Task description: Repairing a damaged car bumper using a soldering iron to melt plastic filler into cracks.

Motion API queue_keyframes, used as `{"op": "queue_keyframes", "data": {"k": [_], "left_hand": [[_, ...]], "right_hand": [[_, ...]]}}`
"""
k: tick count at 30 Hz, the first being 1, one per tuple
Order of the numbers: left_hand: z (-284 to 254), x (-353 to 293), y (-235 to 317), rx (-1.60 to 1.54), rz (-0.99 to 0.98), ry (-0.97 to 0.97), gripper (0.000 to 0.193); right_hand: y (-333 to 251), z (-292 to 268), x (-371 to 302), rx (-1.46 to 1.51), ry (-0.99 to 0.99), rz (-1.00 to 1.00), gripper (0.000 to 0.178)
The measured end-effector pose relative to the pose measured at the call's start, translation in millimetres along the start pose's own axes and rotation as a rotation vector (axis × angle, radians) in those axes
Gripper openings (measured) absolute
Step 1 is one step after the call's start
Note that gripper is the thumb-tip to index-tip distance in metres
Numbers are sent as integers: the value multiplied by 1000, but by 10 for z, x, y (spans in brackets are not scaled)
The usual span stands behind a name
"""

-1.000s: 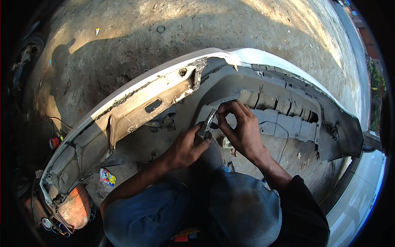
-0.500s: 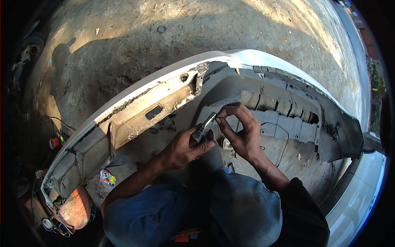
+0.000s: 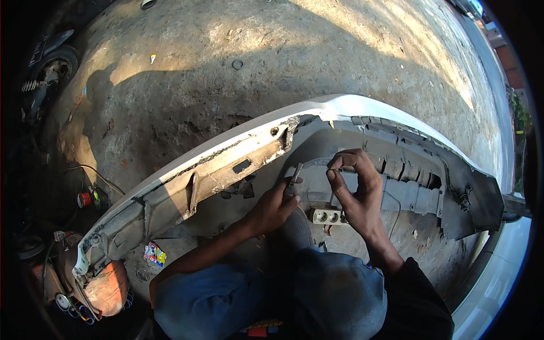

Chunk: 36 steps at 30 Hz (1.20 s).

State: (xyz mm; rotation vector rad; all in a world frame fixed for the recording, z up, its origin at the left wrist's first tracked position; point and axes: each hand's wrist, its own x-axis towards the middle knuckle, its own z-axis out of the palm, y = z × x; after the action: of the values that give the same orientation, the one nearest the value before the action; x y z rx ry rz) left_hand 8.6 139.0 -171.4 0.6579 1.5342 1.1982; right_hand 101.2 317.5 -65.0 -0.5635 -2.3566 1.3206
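1. Far left: a wheel (image 3: 59, 68) is standing in shadow.
2. A colourful packet (image 3: 154, 254) is lying on the ground, inside the curve of the white bumper (image 3: 218, 178), which is arching past both hands.
3. The left hand (image 3: 272, 211) is gripping a small metal tool (image 3: 296, 172), fingers closing around its lower part; exact kind, can't tell.
4. The tool is sticking up between the hands, long axis leaning slightly right, tip pointing away from the body. Left hand is touching it, so nearer; right hand is hovering to its right, apart.
5. A socket strip (image 3: 321, 216) is lying behind, partly hidden by the right hand (image 3: 361, 195).
6. Right thumb and forefinger are pressing together; can't tell if anything's pinched.
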Motion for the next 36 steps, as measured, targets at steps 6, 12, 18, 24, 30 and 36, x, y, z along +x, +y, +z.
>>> {"op": "queue_keyframes", "data": {"k": [6, 12, 18, 24, 30, 36], "left_hand": [[356, 295, -976, 531, 216, 140, 63], [519, 587, -1349, 770, 437, -24, 78], [445, 528, -1303, 911, 536, 31, 71], [142, 270, -678, 621, 534, 10, 51], [-497, -295, 921, 476, 200, -539, 50], [-767, -1043, 1987, 467, 398, -547, 51]], "right_hand": [[-882, -204, 619, -121, -103, -453, 20], [-983, 44, 937, -126, -174, -539, 19], [-957, 100, 1009, -129, -152, -563, 19], [-961, 169, 1046, 68, -191, -497, 19], [-876, 139, 1069, 142, -261, -464, 14], [-880, 21, 1129, 141, -354, -346, 14]]}}
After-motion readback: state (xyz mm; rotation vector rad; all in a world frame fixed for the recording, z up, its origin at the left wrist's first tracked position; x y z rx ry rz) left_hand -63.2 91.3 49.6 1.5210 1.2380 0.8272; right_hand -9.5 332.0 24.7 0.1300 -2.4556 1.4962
